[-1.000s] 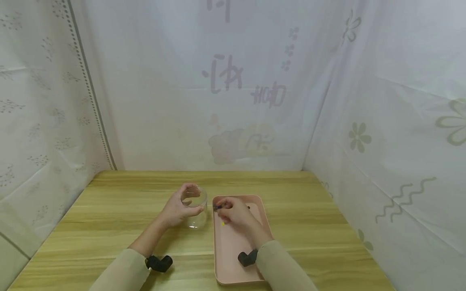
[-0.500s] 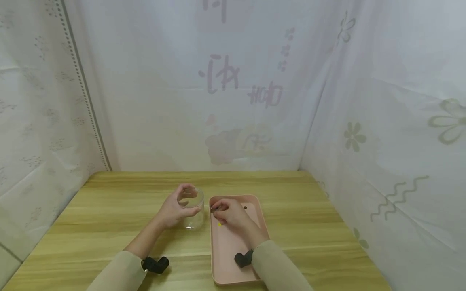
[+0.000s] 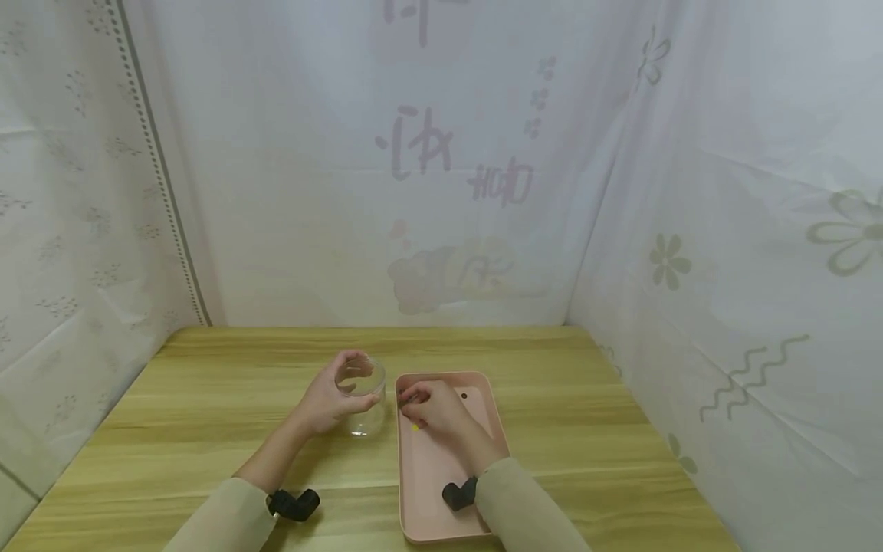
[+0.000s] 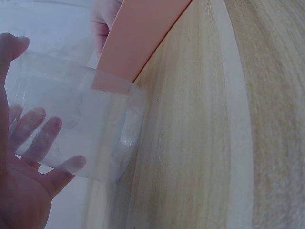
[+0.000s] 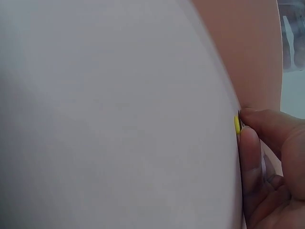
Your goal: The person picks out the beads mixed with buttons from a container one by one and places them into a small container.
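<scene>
A clear, lidless jar point(image 3: 366, 418) stands on the table, tilted slightly if at all. My left hand point(image 3: 331, 395) grips it near the rim, thumb on the near side and fingers round the far side. My right hand point(image 3: 438, 406) is low in the pink tray point(image 3: 434, 498), at its far left corner. In the right wrist view its thumb and forefinger pinch a small dark flat piece point(image 5: 239, 114), mostly hidden by the fingertips. Right beside them lies a small yellow flat piece point(image 5: 236, 125). Another small dark round piece point(image 3: 464, 396) lies at the tray's far right.
The tray stands just right of the jar on a wood-grain table point(image 3: 586, 445), its raised rim between the two hands. White patterned curtains point(image 3: 276, 192) close off the back and both sides. A black wrist camera point(image 3: 295, 504) hangs at each sleeve.
My right fingertips have gone down and slightly left towards the tray's left wall. The left hand and jar keep their place; the whole head view has shifted a little.
</scene>
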A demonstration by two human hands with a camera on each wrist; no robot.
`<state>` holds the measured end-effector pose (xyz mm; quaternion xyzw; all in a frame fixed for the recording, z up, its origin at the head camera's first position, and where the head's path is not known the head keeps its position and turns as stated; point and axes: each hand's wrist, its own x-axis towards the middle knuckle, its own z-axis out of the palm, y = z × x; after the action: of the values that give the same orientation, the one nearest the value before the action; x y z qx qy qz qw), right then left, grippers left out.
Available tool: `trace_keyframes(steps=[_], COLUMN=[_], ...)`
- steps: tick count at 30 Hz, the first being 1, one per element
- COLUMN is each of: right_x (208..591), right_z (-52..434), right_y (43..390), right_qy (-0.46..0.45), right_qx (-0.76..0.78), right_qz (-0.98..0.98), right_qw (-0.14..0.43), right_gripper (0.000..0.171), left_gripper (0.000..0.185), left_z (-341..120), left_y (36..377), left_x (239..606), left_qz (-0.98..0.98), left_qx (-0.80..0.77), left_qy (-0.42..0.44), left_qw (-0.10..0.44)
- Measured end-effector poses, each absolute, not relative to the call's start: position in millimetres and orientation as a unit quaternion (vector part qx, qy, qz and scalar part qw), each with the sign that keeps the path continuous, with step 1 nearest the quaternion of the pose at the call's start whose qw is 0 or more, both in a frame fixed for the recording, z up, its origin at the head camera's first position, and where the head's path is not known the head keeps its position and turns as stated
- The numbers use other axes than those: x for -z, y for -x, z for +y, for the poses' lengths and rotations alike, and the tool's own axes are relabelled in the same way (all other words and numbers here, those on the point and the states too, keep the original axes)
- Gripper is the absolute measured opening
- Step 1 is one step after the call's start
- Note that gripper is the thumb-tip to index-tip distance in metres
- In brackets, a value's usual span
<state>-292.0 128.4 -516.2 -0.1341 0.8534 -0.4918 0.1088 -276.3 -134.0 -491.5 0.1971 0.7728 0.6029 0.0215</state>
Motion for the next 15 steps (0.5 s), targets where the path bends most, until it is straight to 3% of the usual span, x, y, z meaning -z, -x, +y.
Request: trace_keyframes(steps=[15], right_x=[515.9], right_z=[131.1], right_y=[292.4], right_qy=[0.119], right_qx=[0.522], right_qz=[0.836], right_qw=[0.121], right_gripper=[0.012], left_gripper=[0.073], left_z=[-133.1], left_y=[274.8], left_x=[490.5], left_qz=[0.774], left_qx=[-0.604], left_qy=[-0.188], left_qw=[0.020])
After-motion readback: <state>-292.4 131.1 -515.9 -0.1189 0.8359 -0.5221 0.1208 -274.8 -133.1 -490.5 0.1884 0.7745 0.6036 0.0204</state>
